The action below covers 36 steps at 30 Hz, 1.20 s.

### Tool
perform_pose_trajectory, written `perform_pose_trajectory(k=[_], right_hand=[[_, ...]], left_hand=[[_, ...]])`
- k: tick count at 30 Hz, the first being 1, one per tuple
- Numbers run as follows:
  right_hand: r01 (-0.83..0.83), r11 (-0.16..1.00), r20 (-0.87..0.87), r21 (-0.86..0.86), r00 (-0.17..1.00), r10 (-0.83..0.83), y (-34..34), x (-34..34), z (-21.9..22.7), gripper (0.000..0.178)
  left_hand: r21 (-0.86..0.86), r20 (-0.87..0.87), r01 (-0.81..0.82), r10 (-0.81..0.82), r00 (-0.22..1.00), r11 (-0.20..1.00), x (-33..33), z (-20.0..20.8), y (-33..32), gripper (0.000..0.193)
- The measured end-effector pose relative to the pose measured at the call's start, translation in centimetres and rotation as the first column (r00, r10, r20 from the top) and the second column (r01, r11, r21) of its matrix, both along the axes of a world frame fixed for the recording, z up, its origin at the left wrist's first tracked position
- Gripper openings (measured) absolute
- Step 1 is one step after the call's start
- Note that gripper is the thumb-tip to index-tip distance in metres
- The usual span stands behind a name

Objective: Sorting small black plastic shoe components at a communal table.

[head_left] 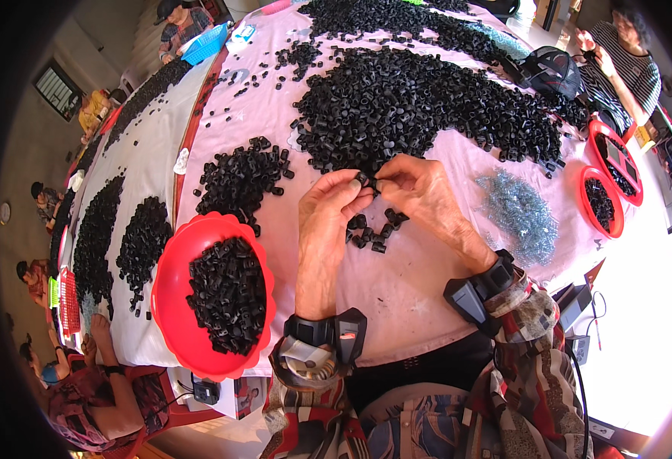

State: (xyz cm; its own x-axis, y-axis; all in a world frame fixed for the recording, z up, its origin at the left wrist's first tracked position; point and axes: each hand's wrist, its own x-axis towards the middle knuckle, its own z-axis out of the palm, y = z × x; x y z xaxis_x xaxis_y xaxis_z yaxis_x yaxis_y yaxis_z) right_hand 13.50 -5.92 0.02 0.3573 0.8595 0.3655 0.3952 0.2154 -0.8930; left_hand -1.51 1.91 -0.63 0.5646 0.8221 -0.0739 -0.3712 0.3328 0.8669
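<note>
My left hand (332, 200) pinches a small black plastic part (362, 179) between thumb and fingertips. My right hand (420, 187) meets it from the right, its thumb and fingers pressed together against the part's side. What the right fingertips hold, if anything, is hidden. Just below the hands lie several loose black parts (376, 232) on the pink cloth (420, 294). Beyond the fingers spreads a large heap of black parts (397, 103). A smaller black pile (242, 180) sits left of my left hand, and a pile of small clear bluish pieces (521, 216) right of my right hand.
A red scalloped bowl (169, 298) with black parts stands at my left. Red trays (617, 222) holding black parts are at the right edge. A dark cap (551, 70) lies at the far right. Other people sit around the tables, one close by at lower left (114, 413).
</note>
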Motion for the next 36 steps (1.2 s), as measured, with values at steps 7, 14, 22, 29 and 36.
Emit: perform_pose_trajectory(k=[7,14,22,29,36], right_hand=[[-0.085,0.996,-0.374,-0.027,0.925,0.068,-0.3,-0.3,1.3,0.013],[-0.061,0.998,-0.374,0.007,0.926,0.059,-0.4,-0.1,1.7,0.012],[-0.051,0.998,-0.316,-0.035,0.948,0.038,-0.5,0.1,1.6,0.012],[-0.081,0.995,-0.242,-0.052,0.968,0.066,-0.5,0.0,1.5,0.012],[-0.077,0.997,-0.279,-0.024,0.958,0.067,-0.5,0.3,1.1,0.01]], left_hand=[[-0.023,0.067,0.031,-0.029,0.997,0.999,0.0,0.2,-0.4,0.018],[-0.013,0.039,0.054,-0.053,0.998,0.998,0.0,0.5,-0.6,0.017],[0.007,-0.003,0.046,-0.046,0.999,0.999,0.3,0.5,-0.8,0.019],[0.014,-0.008,0.01,-0.01,1.0,1.0,0.1,0.4,-0.8,0.019],[0.044,-0.034,0.004,-0.003,0.999,0.999,0.7,0.3,-1.1,0.015]])
